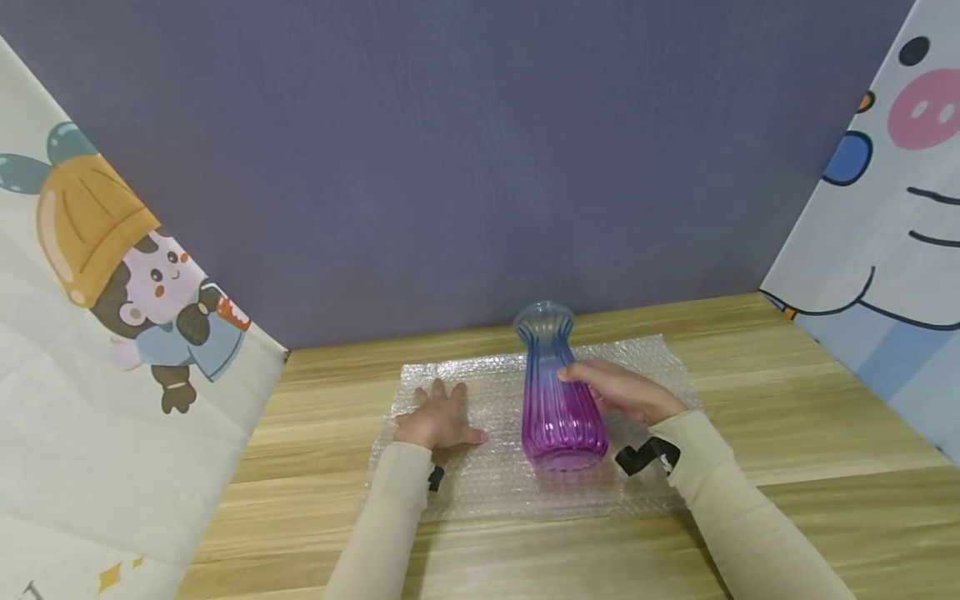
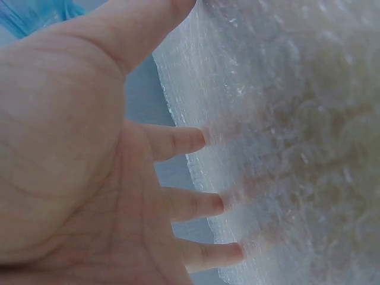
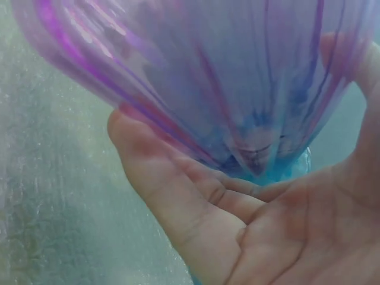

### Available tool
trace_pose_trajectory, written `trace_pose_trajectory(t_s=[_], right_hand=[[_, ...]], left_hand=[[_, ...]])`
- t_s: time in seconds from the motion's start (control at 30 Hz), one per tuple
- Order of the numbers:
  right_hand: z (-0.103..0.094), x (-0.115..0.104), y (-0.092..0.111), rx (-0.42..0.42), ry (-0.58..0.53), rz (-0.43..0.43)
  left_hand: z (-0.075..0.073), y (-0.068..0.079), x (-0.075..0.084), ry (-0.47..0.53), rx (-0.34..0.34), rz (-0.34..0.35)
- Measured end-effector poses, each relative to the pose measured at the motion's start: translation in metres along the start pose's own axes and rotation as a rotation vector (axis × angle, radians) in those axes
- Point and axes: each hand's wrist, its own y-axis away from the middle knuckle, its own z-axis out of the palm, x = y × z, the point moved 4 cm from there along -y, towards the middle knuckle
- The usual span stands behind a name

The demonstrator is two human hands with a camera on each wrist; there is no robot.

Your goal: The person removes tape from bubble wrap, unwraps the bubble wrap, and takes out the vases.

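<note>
A ribbed glass vase (image 1: 551,408), blue at its flared mouth and purple toward its base, is over a sheet of bubble wrap (image 1: 487,483), mouth toward the back wall. My right hand (image 1: 622,390) grips the vase from the right, thumb on the upper side. In the right wrist view, fingers (image 3: 172,196) curl beneath the ribbed glass (image 3: 196,77). Whether the vase touches the wrap cannot be told. To its left, my left hand (image 1: 437,419) presses on the bubble wrap with fingers spread. The left wrist view shows these fingertips (image 2: 208,202) against the wrap (image 2: 285,148).
The wrap lies on a wooden table (image 1: 750,392). Behind it rises a grey-blue wall (image 1: 480,167). Printed cloths hang at the left (image 1: 75,400) and right (image 1: 825,242). A black strap (image 1: 647,456) hangs at the right wrist.
</note>
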Motion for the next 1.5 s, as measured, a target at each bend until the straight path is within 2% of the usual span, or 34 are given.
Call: trace_pose_trajectory(t_s=[0.5, 0.77, 1.0, 1.5], right_hand=[[-0.004, -0.011, 0.004, 0.063, -0.022, -0.058], [0.008, -0.013, 0.011, 0.065, -0.049, -0.101], [0.016, -0.012, 0.016, 0.13, -0.063, -0.085], [0.013, -0.011, 0.017, 0.186, -0.067, -0.104]], left_hand=[[-0.002, 0.001, 0.001, -0.008, 0.002, 0.003], [0.001, 0.007, -0.005, -0.018, -0.003, 0.023], [0.001, 0.013, -0.008, -0.031, -0.009, 0.038], [0.003, 0.011, -0.009, -0.015, -0.007, 0.041]])
